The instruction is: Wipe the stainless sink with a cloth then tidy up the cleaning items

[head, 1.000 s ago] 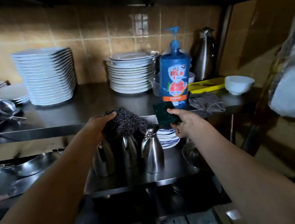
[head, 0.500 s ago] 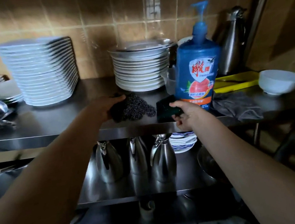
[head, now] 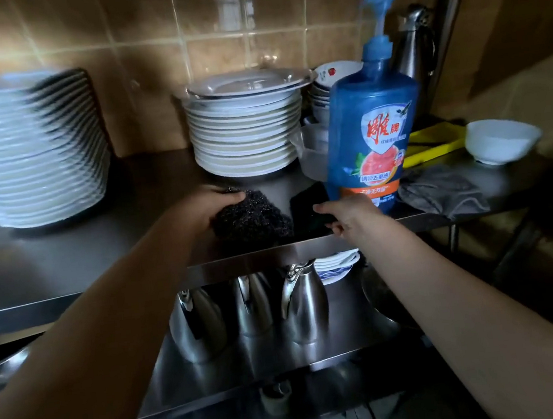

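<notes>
Gripping a dark wire scourer (head: 252, 220), the left hand (head: 211, 208) has its fingers curled over the scourer's top, on the upper steel shelf (head: 76, 252) near the front edge. Just to its right, the right hand (head: 348, 216) pinches a dark green scouring pad (head: 307, 205) - thumb on top, fingers below at the shelf lip. Pad and scourer lie side by side, nearly touching.

One blue pump bottle of dish soap (head: 374, 129) stands right behind the pad. Its label reads 雕牌 in red above a picture of a cut grapefruit, with 清新去重油 on a band beneath; the finer print is too small to read. One grey cloth (head: 445, 193) lies crumpled to the bottle's right, at the shelf edge.

Bare steel lies left of the scourer and between the two plate stacks - a blurred square stack (head: 30, 151) and a round stack (head: 245, 126). The right end is crowded: one yellow tray (head: 433, 145), one white bowl (head: 501, 140), one steel flask (head: 416, 45) and a stack of small bowls (head: 322, 90) behind the bottle.

Three steel jugs (head: 254, 301) stand in a row on the lower shelf (head: 285, 356), with patterned plates (head: 336, 264) beside them.
</notes>
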The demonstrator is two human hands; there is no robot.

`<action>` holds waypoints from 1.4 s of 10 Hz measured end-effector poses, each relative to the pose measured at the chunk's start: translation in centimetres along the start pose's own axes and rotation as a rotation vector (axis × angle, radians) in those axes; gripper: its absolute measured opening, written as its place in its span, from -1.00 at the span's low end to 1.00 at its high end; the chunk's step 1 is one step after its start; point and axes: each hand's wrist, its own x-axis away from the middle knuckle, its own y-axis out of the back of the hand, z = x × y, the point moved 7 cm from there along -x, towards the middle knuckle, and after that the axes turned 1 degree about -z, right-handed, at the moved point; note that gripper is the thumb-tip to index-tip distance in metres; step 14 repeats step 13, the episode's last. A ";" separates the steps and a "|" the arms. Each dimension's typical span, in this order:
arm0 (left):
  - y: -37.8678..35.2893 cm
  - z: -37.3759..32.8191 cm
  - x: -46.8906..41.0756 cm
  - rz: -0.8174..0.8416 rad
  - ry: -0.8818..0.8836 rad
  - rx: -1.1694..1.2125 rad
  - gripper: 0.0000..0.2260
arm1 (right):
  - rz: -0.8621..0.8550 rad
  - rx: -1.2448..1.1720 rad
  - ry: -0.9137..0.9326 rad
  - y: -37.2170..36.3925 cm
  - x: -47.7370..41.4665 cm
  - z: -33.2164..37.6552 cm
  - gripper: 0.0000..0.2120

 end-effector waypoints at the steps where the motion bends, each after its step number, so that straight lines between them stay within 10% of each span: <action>1: 0.3 -0.4 -0.1 -0.047 -0.074 -0.086 -0.85 | -0.066 0.061 0.112 0.2 -0.1 0.0 -0.62; 4: 1.6 0.3 -0.6 -0.015 -0.239 -0.385 -0.57 | -0.333 0.450 0.344 1.3 2.1 0.7 -0.63; 7: 1.2 1.1 -0.3 0.102 -0.271 -0.463 -0.80 | -0.380 0.550 0.407 1.0 3.6 0.7 -0.72; 14: 1.6 -1.6 3.4 -0.108 -0.476 -0.352 -0.76 | -0.321 0.222 0.464 2.2 5.4 0.2 -0.66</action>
